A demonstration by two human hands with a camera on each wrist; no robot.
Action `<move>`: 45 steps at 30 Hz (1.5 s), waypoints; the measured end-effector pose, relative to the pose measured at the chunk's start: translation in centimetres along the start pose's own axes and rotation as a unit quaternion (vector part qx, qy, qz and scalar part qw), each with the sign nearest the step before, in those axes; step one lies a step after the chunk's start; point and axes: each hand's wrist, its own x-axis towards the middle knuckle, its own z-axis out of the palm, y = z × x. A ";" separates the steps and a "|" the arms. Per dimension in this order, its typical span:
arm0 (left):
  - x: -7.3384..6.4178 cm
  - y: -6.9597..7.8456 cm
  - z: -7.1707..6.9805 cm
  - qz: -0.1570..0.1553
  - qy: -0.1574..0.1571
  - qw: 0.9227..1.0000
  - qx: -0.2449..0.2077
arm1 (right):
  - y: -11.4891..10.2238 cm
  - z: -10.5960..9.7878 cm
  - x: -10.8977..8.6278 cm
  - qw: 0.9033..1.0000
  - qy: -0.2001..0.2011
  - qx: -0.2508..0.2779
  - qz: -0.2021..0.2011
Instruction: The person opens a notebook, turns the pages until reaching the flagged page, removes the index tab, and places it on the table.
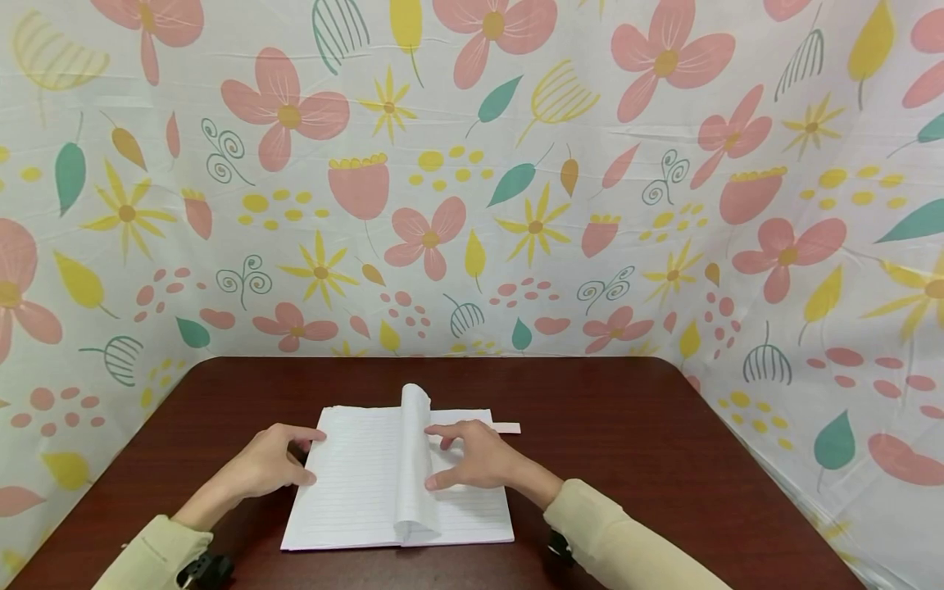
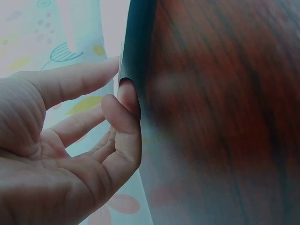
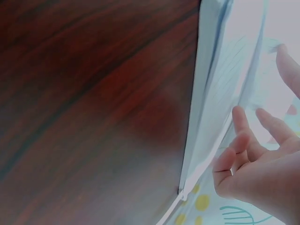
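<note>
An open lined notebook (image 1: 354, 483) lies on the table, with one page (image 1: 415, 459) curled up into a roll along its middle. My left hand (image 1: 269, 463) holds the notebook's left edge; in the left wrist view, the thumb and bent fingers (image 2: 127, 145) meet at that edge. Over the right-hand page, my right hand (image 1: 479, 455) reaches toward the curled page, thumb and index finger spread apart. Its fingertips are at or near the curl; whether they touch it I cannot tell. In the right wrist view the fingers (image 3: 248, 136) are loosely bent, with nothing gripped between them.
The notebook stands on a dark reddish-brown wooden table (image 1: 627, 475) with rounded far corners. A white strip (image 1: 506, 428) sticks out past the notebook's upper right edge. Flower-patterned cloth (image 1: 472, 164) hangs behind the table and along both sides.
</note>
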 end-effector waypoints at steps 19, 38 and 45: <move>0.0 0.1 0.0 0.003 -0.002 1.000 0.001 | -1.7 0.7 1.1 0.999 -0.003 0.053 -0.004; 0.1 -0.1 0.0 -0.002 0.000 1.000 -0.003 | -2.7 2.2 1.8 0.995 0.040 0.089 0.024; 0.1 -0.1 0.0 0.003 0.002 1.000 -0.004 | -2.9 2.3 1.8 0.995 0.026 0.091 0.029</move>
